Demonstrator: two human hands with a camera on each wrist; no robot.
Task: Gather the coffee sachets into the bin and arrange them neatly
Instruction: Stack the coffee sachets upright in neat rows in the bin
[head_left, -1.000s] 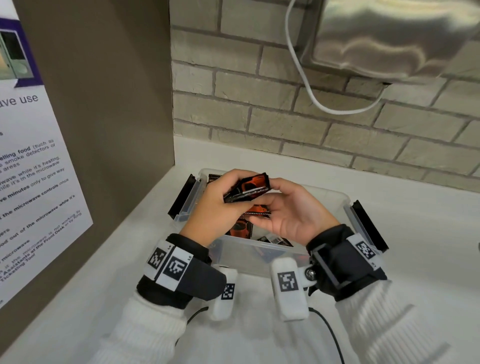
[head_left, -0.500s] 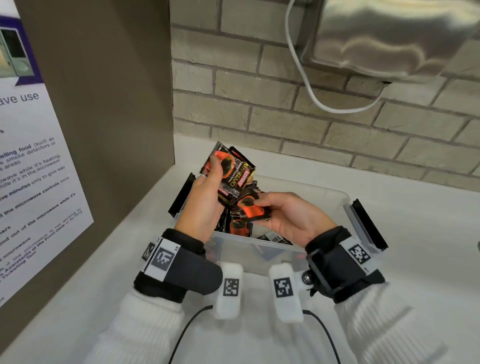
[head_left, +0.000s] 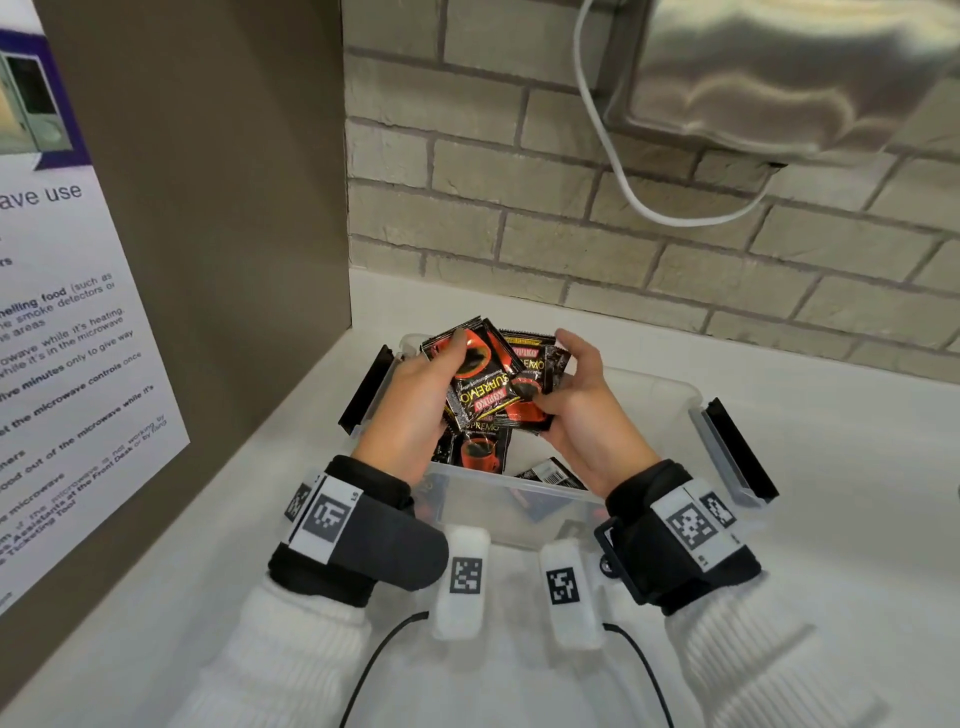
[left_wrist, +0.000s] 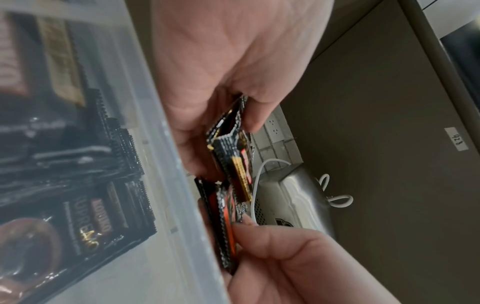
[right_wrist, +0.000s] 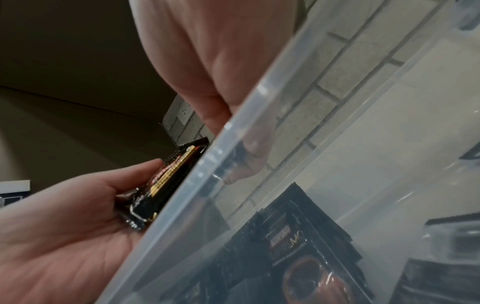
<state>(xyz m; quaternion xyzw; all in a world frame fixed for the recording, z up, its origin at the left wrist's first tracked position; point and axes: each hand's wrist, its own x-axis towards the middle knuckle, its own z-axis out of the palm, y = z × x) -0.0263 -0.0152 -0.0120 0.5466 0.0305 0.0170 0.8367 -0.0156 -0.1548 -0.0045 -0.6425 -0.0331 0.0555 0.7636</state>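
Sachets (head_left: 485, 387): fanned stack held above bin (head_left: 670, 400), over its left-rear part. Your left hand (head_left: 415, 400) grips the stack's left edge; right hand (head_left: 582, 400) pinches a lower sachet. Long axes splayed, not aligned. Both hands equally near; bin directly below.

A white counter (head_left: 831, 597) runs back to a brick wall, with a brown panel along its left edge. The clear plastic bin (head_left: 670, 400) sits directly on it near the back left corner, black latches folded out at both ends. Two thin black cables (head_left: 379, 654) seem to trail over its front edge.
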